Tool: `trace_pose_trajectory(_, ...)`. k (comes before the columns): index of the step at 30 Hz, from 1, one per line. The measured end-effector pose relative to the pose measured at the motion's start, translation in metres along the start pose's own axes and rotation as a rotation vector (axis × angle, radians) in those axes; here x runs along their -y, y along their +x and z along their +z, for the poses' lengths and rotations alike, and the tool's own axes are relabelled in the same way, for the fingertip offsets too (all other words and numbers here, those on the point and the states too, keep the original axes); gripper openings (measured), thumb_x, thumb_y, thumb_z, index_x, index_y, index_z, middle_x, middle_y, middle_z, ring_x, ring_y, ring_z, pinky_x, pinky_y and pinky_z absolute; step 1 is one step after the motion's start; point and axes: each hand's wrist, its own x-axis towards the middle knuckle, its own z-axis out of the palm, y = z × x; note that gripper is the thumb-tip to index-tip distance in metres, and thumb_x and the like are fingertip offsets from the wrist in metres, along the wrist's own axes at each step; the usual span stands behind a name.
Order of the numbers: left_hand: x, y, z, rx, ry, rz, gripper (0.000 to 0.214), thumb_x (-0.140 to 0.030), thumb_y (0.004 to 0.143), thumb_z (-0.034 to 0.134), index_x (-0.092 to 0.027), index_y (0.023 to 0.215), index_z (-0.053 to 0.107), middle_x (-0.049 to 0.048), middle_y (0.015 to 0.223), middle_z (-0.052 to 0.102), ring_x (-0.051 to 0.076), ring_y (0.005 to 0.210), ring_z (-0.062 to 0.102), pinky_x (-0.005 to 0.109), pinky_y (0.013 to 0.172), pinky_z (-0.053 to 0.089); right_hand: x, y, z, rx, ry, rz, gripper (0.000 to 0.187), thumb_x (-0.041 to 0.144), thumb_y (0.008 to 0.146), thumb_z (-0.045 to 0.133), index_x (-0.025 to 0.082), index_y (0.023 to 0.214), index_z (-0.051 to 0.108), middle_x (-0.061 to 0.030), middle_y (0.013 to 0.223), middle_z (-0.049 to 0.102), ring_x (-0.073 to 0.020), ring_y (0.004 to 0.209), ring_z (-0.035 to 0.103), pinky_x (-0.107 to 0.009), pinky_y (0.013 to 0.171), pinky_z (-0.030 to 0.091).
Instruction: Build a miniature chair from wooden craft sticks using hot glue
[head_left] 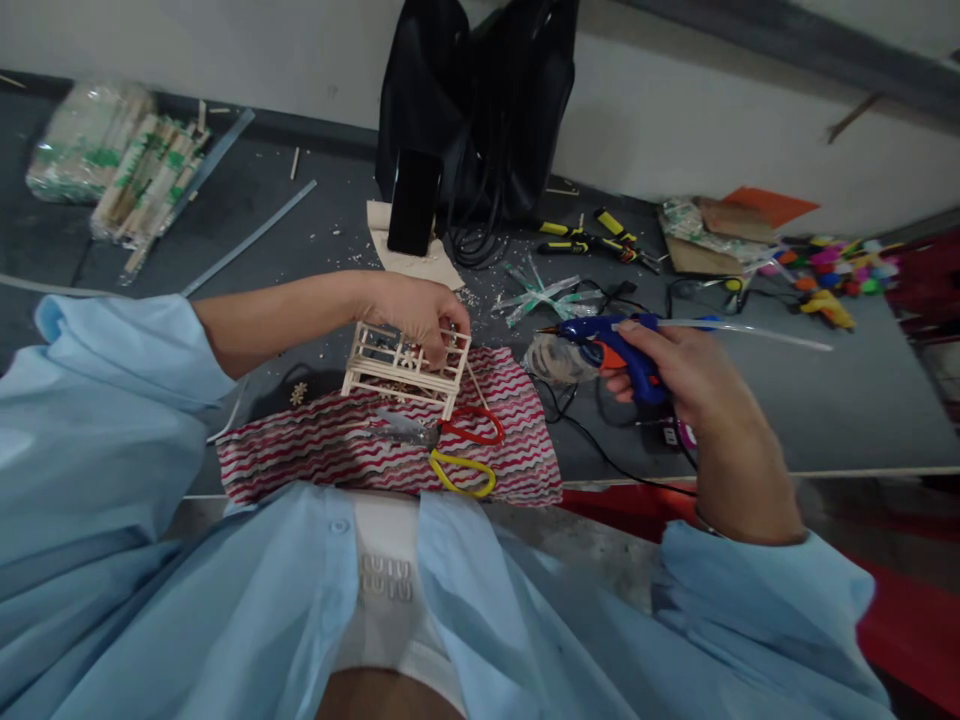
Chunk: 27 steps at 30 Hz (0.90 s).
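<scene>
My left hand point(416, 310) is closed over the top of a small wooden stick frame point(401, 375), its thumb and fingers gripping the far right part. The frame stands on a red-and-white wavy-striped cloth point(300, 450). In front of it on the cloth lie scissors point(466, 470) with one red and one yellow handle loop. My right hand point(675, 375) is wrapped round a blue glue gun point(611, 335) with an orange trigger. Its nozzle points left towards the frame, apart from it, and a clear glue stick point(750, 332) sticks out at the back.
Behind the cloth a black phone point(415, 203) leans against a black bag point(480, 110). Yellow-and-black pliers point(562, 238) lie to its right, near colourful pom-poms point(847, 265). Wrapped stick bundles point(150, 180) lie back left. A black cable point(607, 460) crosses the table's front edge.
</scene>
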Motion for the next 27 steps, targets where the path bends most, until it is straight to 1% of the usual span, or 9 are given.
trace_pose_trajectory(2, 0.000, 0.000, 0.000, -0.004, -0.007, -0.007, 0.050, -0.028, 0.059, 0.082, -0.019, 0.107, 0.073, 0.0010, 0.083, 0.071, 0.020, 0.086, 0.066, 0.032, 0.083, 0.050, 0.001, -0.002, 0.000, 0.042, -0.033, 0.098, 0.025, 0.028, 0.098, 0.064, 0.014, 0.077, 0.065, -0.0069, 0.052, 0.068, -0.0158, 0.037, 0.061, -0.023, 0.037, 0.050)
trace_pose_trajectory(3, 0.000, 0.000, 0.000, -0.003, -0.009, -0.005, 0.049, -0.028, 0.059, 0.082, -0.019, 0.106, 0.073, 0.0010, 0.083, 0.071, 0.020, 0.086, 0.066, 0.032, 0.084, 0.050, 0.001, -0.003, -0.001, 0.047, -0.043, 0.122, 0.026, 0.028, 0.099, 0.063, 0.014, 0.078, 0.065, -0.0060, 0.052, 0.069, -0.0149, 0.037, 0.061, -0.022, 0.037, 0.050)
trace_pose_trajectory(8, 0.001, 0.001, 0.000, -0.001, 0.003, 0.008, 0.048, -0.032, 0.060, 0.083, -0.021, 0.106, 0.073, 0.0003, 0.081, 0.071, 0.019, 0.082, 0.065, 0.032, 0.082, 0.049, -0.005, -0.009, 0.000, 0.027, -0.043, 0.126, 0.027, 0.030, 0.100, 0.062, 0.015, 0.079, 0.065, -0.0030, 0.051, 0.067, -0.0117, 0.036, 0.058, -0.018, 0.036, 0.045)
trace_pose_trajectory(12, 0.000, 0.000, -0.001, 0.001, 0.009, -0.004, 0.050, -0.032, 0.060, 0.083, -0.021, 0.108, 0.073, 0.0010, 0.084, 0.071, 0.020, 0.085, 0.065, 0.033, 0.083, 0.049, -0.012, -0.015, 0.004, 0.030, -0.066, 0.077, 0.024, 0.032, 0.100, 0.062, 0.016, 0.082, 0.064, -0.0026, 0.054, 0.067, -0.0127, 0.038, 0.059, -0.021, 0.038, 0.045)
trace_pose_trajectory(17, 0.001, 0.000, -0.001, -0.004, -0.001, 0.010, 0.046, -0.028, 0.061, 0.082, -0.021, 0.105, 0.073, -0.0002, 0.082, 0.071, 0.019, 0.084, 0.065, 0.031, 0.082, 0.049, -0.023, -0.017, 0.006, -0.008, -0.111, 0.025, 0.023, 0.036, 0.099, 0.061, 0.017, 0.087, 0.065, -0.0038, 0.058, 0.069, -0.0177, 0.044, 0.062, -0.028, 0.043, 0.048)
trace_pose_trajectory(21, 0.002, 0.000, -0.001, -0.009, 0.009, 0.040, 0.042, -0.029, 0.060, 0.082, -0.021, 0.101, 0.073, -0.0019, 0.078, 0.070, 0.016, 0.077, 0.063, 0.028, 0.077, 0.047, -0.028, -0.017, 0.007, -0.005, -0.123, 0.022, 0.023, 0.039, 0.098, 0.060, 0.018, 0.089, 0.065, -0.0038, 0.060, 0.069, -0.0192, 0.046, 0.063, -0.031, 0.048, 0.051)
trace_pose_trajectory(23, 0.001, 0.000, -0.002, -0.006, 0.009, 0.036, 0.042, -0.028, 0.060, 0.083, -0.021, 0.100, 0.073, -0.0016, 0.077, 0.070, 0.015, 0.076, 0.063, 0.028, 0.075, 0.047, -0.028, -0.020, 0.006, -0.013, -0.124, 0.017, 0.024, 0.041, 0.098, 0.059, 0.018, 0.094, 0.067, -0.0035, 0.062, 0.068, -0.0194, 0.048, 0.063, -0.033, 0.051, 0.052)
trace_pose_trajectory(25, 0.001, -0.001, -0.002, -0.007, 0.006, 0.035, 0.041, -0.027, 0.060, 0.083, -0.021, 0.100, 0.073, -0.0015, 0.077, 0.070, 0.015, 0.075, 0.062, 0.028, 0.075, 0.047, -0.029, -0.023, 0.004, -0.054, -0.157, -0.020, 0.028, 0.044, 0.097, 0.059, 0.018, 0.104, 0.068, -0.0036, 0.067, 0.069, -0.0194, 0.052, 0.063, -0.034, 0.055, 0.054)
trace_pose_trajectory(27, 0.001, -0.001, -0.002, -0.007, 0.005, 0.045, 0.041, -0.028, 0.060, 0.083, -0.021, 0.100, 0.074, -0.0018, 0.076, 0.070, 0.015, 0.075, 0.062, 0.027, 0.075, 0.047, -0.032, -0.026, 0.000, -0.145, -0.286, -0.108, 0.033, 0.045, 0.094, 0.061, 0.018, 0.111, 0.071, -0.0061, 0.075, 0.071, -0.0208, 0.061, 0.065, -0.037, 0.064, 0.056)
